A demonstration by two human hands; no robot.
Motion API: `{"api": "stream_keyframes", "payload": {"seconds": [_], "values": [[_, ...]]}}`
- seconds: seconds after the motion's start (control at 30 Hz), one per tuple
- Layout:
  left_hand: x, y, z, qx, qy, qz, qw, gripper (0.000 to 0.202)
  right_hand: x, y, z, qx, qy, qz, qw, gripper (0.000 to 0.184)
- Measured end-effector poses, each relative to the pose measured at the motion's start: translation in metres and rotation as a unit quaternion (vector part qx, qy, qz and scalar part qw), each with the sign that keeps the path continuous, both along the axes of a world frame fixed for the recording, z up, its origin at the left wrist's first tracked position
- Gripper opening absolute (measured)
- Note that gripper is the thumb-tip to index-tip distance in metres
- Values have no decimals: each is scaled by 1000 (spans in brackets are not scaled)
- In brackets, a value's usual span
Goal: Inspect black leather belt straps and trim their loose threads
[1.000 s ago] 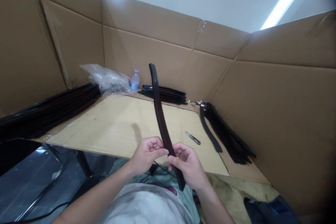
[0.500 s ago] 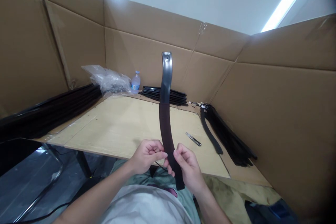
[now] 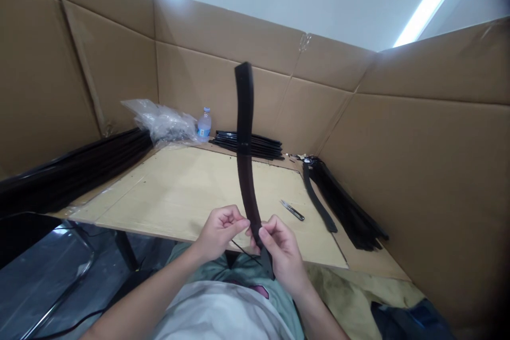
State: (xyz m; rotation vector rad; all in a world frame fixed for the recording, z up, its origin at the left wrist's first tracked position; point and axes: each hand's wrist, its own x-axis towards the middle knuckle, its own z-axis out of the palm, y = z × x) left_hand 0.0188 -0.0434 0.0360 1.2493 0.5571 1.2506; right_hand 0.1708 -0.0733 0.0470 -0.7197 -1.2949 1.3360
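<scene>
A long, curved dark strip (image 3: 247, 186) stands nearly upright in front of me, its middle wrapped in a dark brown sleeve. Its upper part is matte black with a faint seam across it, and its lower end looks dark grey. My right hand (image 3: 281, 244) grips the strip low down, thumb on the front and fingers curling behind. With thumb and fingers pinched at the left edge, my left hand (image 3: 223, 231) touches the strip at about the same height. A thin black cord (image 3: 241, 247) runs below the left hand. Thread snips (image 3: 292, 210) lie on the board to the right.
Beyond the tan board (image 3: 171, 186) are a stack of black strips (image 3: 255, 146), a water bottle (image 3: 204, 125) and clear plastic bags (image 3: 163, 122). Dark strips lie at the left (image 3: 79, 170); a single curved strip (image 3: 319, 202) and a black bundle (image 3: 348, 207) are at the right. Cardboard walls (image 3: 223, 37) surround the table.
The strip has been turned: its shiny metal end with a hole no longer shows at the top, where a matte black end now stands. Both hands stay at its lower part.
</scene>
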Motion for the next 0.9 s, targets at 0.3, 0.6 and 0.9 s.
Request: {"api": "stream_keyframes", "payload": {"seconds": [0.3, 0.6, 0.9], "values": [[4, 6, -5, -20, 17, 9, 1000, 28, 0, 2, -4, -17, -8, -23, 1000, 50], [5, 1, 1, 12, 53, 3, 999, 17, -8, -3, 0, -8, -46, -59, 997, 41], [8, -10, 11, 53, 139, 46, 988, 23, -13, -3, -8, 19, -42, -110, 993, 42]]}}
